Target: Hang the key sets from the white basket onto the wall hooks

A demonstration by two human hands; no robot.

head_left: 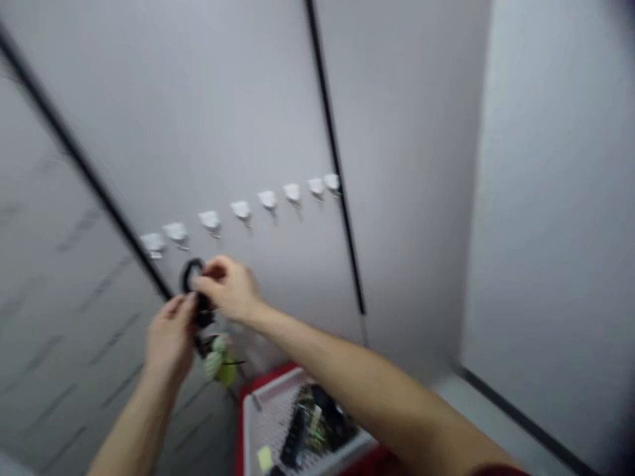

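- Fingers of the right hand (232, 291): thumb and bent forefinger drawn together, pinching the side of a black loop (186, 272).
- Loop's position: just below the left end of the row of white hooks (268, 199), off the hooks.
- Left hand (171, 337): lower below the row than the right. Fingertips bunched at the loop's lower part; blur there, cannot tell whether they grip or only touch.
- Green and yellow cluster (221, 362): hangs under the hands, farther below the row's left half. Detail smeared; its link to the loop is unclear.
- Hooks: eight counted, fixed to a pale panel (238, 99) that extends above and below the row.
- Black strips: one (79, 158) near the row's left end, another (330, 119) just beside its right end.
- White basket (275, 390): well below the row, with red (268, 379) along its edge; dark, jumbled items (317, 420) inside.
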